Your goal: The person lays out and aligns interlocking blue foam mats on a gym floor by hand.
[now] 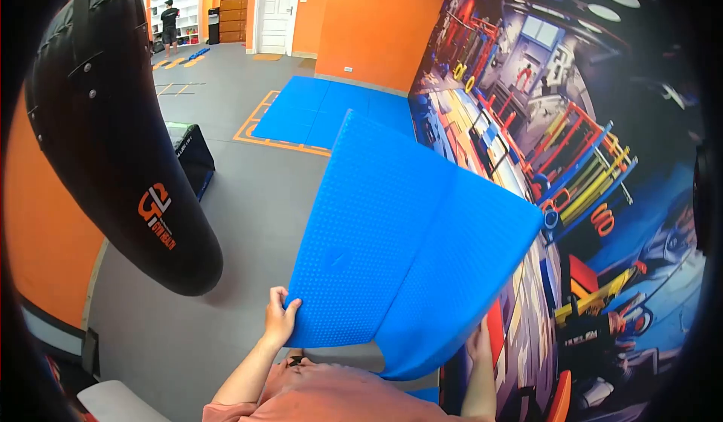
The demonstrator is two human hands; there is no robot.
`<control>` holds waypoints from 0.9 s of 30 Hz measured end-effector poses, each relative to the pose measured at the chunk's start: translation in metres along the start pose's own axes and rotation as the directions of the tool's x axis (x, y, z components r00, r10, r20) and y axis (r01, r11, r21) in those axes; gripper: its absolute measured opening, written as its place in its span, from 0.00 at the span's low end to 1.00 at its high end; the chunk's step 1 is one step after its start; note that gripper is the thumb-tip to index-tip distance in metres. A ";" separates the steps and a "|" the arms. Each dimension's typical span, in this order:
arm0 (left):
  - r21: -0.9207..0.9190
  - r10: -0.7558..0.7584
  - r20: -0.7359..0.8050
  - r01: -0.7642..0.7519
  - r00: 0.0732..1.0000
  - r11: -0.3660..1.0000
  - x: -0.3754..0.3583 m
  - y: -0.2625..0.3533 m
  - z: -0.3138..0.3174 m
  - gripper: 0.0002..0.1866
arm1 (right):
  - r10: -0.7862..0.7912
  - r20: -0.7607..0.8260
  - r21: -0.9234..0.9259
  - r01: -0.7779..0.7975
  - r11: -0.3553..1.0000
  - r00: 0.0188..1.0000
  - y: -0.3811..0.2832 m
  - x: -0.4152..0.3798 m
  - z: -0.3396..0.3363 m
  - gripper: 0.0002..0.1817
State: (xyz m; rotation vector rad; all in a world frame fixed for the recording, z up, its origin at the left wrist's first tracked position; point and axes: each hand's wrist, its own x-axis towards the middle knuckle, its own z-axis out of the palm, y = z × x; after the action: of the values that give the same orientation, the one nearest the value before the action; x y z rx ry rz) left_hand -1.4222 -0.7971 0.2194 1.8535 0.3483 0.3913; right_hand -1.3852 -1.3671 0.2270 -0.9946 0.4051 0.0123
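A large blue textured mat (376, 226), creased down its middle into two panels, is held up before me at a tilt. My left hand (281, 316) grips its lower left corner, thumb on the near face and fingers wrapped round the edge. At the lower right edge of the mat is my right hand (479, 341), partly hidden behind it, its fingers against the mat. The mat's upper end overlaps the view of blue mats (309, 109) lying on the floor.
A black punching bag (113, 136) hangs at the left, with a black box-like object (196, 162) behind it. Orange wall (369, 30) and a mural wall (602, 158) stand ahead and right. A person (170, 27) stands far back by white shelves (188, 8).
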 end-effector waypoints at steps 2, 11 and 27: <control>0.066 -0.109 0.066 0.105 0.992 0.992 0.026 -0.002 -0.005 0.17 | 0.030 0.176 -0.150 -0.003 0.989 0.984 -0.009 -0.007 -0.013 0.28; 0.378 0.124 0.095 -0.151 0.988 0.913 0.135 -0.041 -0.057 0.11 | -0.178 -0.132 -0.354 0.122 0.927 0.975 0.039 0.011 0.121 0.20; 0.441 0.004 0.205 -0.096 0.979 0.892 0.314 -0.027 -0.021 0.16 | 0.003 -0.264 -0.329 -0.093 0.940 0.965 0.066 0.050 0.199 0.34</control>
State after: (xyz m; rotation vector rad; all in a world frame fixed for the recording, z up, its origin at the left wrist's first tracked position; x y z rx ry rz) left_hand -1.1497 -0.6375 0.2295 2.3395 0.2669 0.1610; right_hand -1.2868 -1.1772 0.2512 -1.3338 0.6851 -0.0047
